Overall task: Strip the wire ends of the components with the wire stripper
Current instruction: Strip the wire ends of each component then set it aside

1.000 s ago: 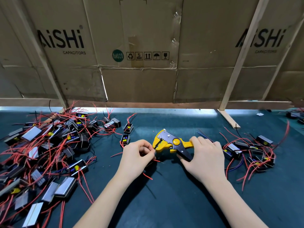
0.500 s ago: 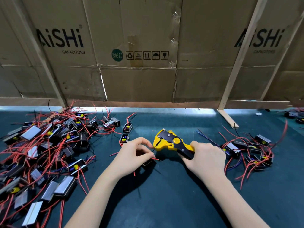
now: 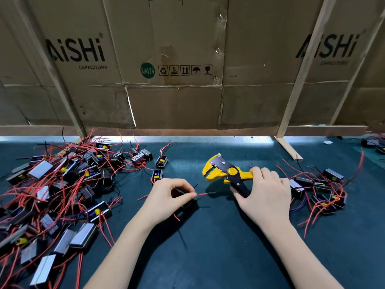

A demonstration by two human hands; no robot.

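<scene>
Head view: our left hand [image 3: 166, 198] pinches red wire [image 3: 203, 194], small component tucked under fingers, end aimed at stripper. Right hand [image 3: 264, 197] clamped on wire stripper [image 3: 224, 173] handles, its mouth just clear of wire. Unstripped-looking pile [image 3: 62, 184] left on worktop [image 3: 208, 247], smaller pile [image 3: 320, 190] right. We see no containers.

Dark green bench [image 3: 218, 257] carries component piles left [image 3: 62, 195] and right [image 3: 320, 190].

Dark teal table [image 3: 208, 257], brown cardboard wall [image 3: 177, 101] standing along its far edge, printed "AiSHi CAPACITORS" at left and right, green RoHS 2.0 sticker [image 3: 147, 70], row of black handling symbols [image 3: 185, 70], pale wooden struts [image 3: 300, 80] leaning against the cardboard
</scene>
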